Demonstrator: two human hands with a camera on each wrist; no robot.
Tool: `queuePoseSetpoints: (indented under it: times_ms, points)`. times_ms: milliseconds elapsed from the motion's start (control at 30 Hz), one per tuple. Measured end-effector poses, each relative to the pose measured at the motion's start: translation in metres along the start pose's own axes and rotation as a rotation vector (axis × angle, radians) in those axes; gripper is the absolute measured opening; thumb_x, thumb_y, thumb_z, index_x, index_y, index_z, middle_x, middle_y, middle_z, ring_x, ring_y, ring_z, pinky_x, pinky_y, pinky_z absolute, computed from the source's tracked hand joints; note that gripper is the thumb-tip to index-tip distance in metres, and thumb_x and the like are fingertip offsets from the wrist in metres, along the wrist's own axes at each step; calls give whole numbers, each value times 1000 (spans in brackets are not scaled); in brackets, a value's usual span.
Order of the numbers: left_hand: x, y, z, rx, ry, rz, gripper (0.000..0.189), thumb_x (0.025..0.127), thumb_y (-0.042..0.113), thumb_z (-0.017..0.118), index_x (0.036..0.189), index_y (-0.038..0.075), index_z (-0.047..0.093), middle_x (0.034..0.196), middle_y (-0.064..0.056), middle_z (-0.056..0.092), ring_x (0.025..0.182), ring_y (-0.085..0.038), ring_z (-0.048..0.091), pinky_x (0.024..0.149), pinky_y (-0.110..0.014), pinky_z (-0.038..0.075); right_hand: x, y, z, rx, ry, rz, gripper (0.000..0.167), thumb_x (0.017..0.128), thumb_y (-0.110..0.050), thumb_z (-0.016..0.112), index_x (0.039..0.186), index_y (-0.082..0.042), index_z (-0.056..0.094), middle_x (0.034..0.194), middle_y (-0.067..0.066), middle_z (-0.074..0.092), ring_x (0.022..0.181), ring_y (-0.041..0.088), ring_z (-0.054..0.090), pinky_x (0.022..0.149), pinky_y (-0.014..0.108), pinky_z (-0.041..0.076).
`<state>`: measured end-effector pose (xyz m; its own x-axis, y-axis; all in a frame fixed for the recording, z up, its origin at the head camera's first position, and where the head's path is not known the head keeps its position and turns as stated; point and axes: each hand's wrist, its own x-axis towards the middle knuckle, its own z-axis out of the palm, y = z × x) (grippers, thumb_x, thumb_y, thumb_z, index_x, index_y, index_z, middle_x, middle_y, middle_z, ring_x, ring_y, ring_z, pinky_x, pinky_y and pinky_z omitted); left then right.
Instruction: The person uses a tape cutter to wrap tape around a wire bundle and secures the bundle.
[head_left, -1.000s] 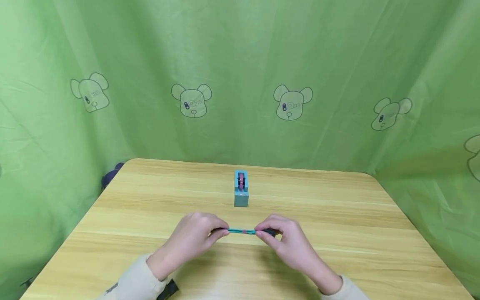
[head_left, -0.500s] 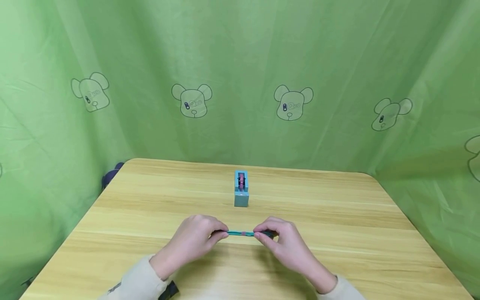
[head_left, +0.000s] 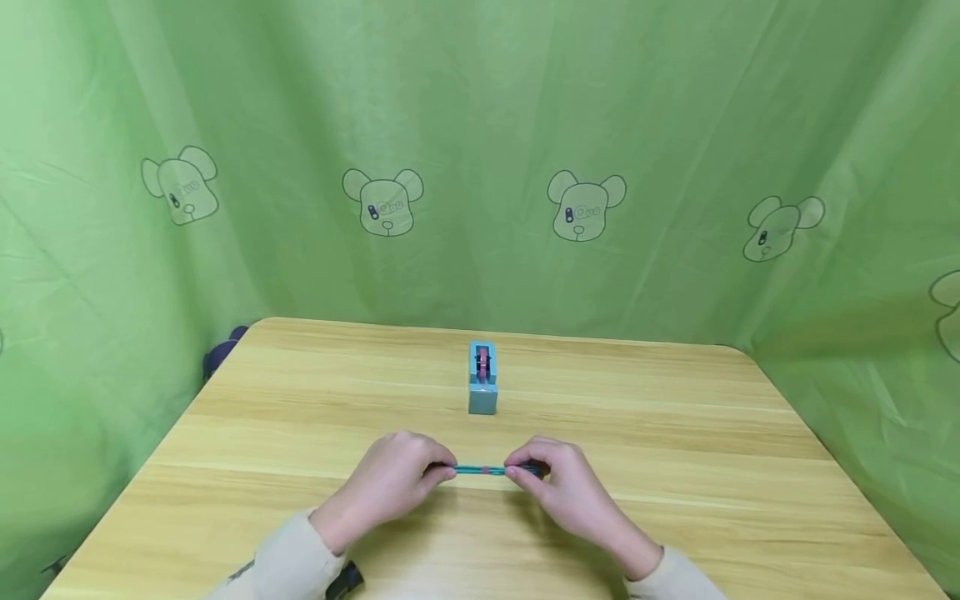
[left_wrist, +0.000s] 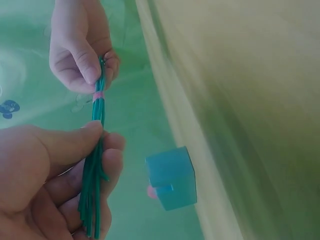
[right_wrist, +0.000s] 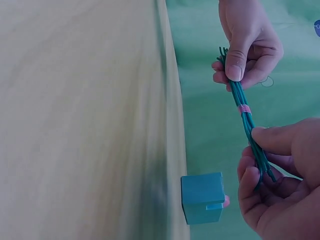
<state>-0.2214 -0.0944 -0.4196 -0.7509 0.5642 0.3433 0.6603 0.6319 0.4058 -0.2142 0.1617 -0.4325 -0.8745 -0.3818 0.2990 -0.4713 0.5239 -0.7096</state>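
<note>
A bundle of thin green wires (head_left: 468, 470) stretches between my two hands over the table. Around its middle runs a band of pink tape (right_wrist: 243, 109). My left hand (head_left: 393, 482) pinches one end between thumb and fingers; in the left wrist view the loose wire ends (left_wrist: 90, 210) fan out across those fingers. The other end is pinched by my right hand (head_left: 568, 490), with the wire tips (right_wrist: 265, 172) showing against its curled fingers in the right wrist view. The taped part lies bare in the gap between the hands.
Beyond the hands, a blue tape dispenser (head_left: 482, 400) with a pink roll (head_left: 483, 363) stands on the wooden table (head_left: 637, 400). A green curtain (head_left: 480, 100) with mouse-head prints hangs behind. By the left sleeve (head_left: 288, 560) shows a black object (head_left: 345, 579).
Both hands have come slightly nearer the body with the bundle, and the right hand has shifted a little left. The grips look the same, and the dispenser stays put.
</note>
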Motion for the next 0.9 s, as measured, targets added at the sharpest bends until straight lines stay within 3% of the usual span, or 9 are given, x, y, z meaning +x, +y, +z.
queuePoseSetpoints:
  times_ms: [533,900]
  points:
    - [3,-13,10,-131,-127,-95,6,87,18,77,91,16,81,88,8,74,77,1,64,69,-23,52,1,15,7,3,-113,85,4,89,-15,74,91,-11,73,83,-11,65,75,10,59,67,27,52]
    - [3,-19,17,-133,-169,-129,7,87,21,78,92,18,81,89,9,74,72,2,59,65,-21,48,1,25,9,35,-165,78,4,89,-15,74,91,-12,74,85,-11,66,78,11,61,71,27,53]
